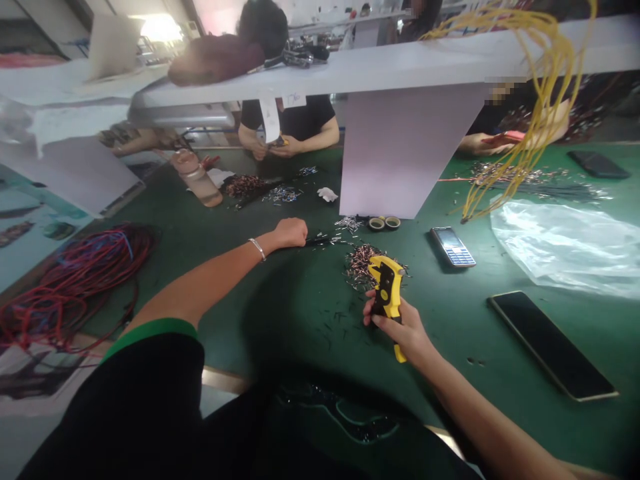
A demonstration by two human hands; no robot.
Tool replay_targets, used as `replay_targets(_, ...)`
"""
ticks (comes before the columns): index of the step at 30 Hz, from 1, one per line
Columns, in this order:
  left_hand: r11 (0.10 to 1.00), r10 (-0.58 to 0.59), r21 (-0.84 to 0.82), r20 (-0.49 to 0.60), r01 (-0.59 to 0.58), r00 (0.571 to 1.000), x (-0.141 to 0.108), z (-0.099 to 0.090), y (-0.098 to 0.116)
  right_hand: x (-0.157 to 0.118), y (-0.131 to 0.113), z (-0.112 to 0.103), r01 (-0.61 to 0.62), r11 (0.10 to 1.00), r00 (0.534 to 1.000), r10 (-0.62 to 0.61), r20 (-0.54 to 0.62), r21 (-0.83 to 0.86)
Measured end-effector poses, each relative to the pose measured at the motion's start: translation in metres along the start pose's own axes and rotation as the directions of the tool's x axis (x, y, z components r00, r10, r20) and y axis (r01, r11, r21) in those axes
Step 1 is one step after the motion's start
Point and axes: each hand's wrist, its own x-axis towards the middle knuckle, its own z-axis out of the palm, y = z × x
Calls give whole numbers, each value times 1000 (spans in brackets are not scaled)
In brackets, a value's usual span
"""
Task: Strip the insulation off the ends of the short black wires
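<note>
Right hand, grip wrapped round yellow plastic wire stripper; left hand, fingers pinching thin black wire; ribbed metal terminals heap just beside stripper, on green rubbery surface.

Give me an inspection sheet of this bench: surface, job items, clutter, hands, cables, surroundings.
Surface: green table mat, scattered with small wire bits.
Job items: yellow wire stripper; pile of cut wire bits.
Clutter: button phone, black smartphone, plastic bag, tape rolls.
Hands: right hand grips the stripper; left hand rests on the mat beside a small black item, grip unclear.
Cables: red wire bundle at left; yellow wires hanging from a white shelf.
Surroundings: co-worker across the table; water bottle.
</note>
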Motion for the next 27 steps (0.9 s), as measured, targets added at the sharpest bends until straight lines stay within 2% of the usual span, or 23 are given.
replay_targets(6, 997, -21, 74, -14, 21, 1000, -2, 0, 6, 0, -3, 0, -6, 1000, 1000, 6, 7, -22)
replay_targets(9, 997, -37, 67, -46, 40, 998, -6, -7, 7, 1, -5, 0, -6, 999, 1000, 6, 12, -37)
replay_targets(12, 996, -72, 36, -117, 77, 990, -14, -25, 4, 0, -7, 0, -13, 999, 1000, 14, 17, -38)
replay_targets(16, 996, -88, -41, -216, 81, 972, -32, -61, -3, 0, -7, 0, -14, 999, 1000, 14, 14, -33)
replay_targets(18, 970, -101, -244, -308, 24, 946, -42, -77, -7, 0, -6, -1, -5, 1000, 1000, 6, 9, -28)
replay_targets(19, 923, -124, -384, -301, -1, 946, -46, -83, -10, 0, -5, -1, -1, 1000, 1000, 1, 4, -25)
replay_targets(21, 763, -202, -645, -282, -29, 938, -53, -90, -15, 0, -4, -1, 6, 1000, 1000, -6, -3, -25)
replay_targets(22, 687, -233, -726, -265, -35, 936, -54, -90, -19, 0, -3, -1, 7, 1000, 1000, -7, -4, -27)
replay_targets(24, 567, -289, -823, -240, -36, 927, -55, -84, -28, 0, -3, -2, 7, 1000, 1000, -7, -2, -27)
replay_targets(27, 398, -389, -917, -162, 7, 907, -53, -64, -45, 0, -3, -2, 1, 1000, 1000, -1, 2, -30)
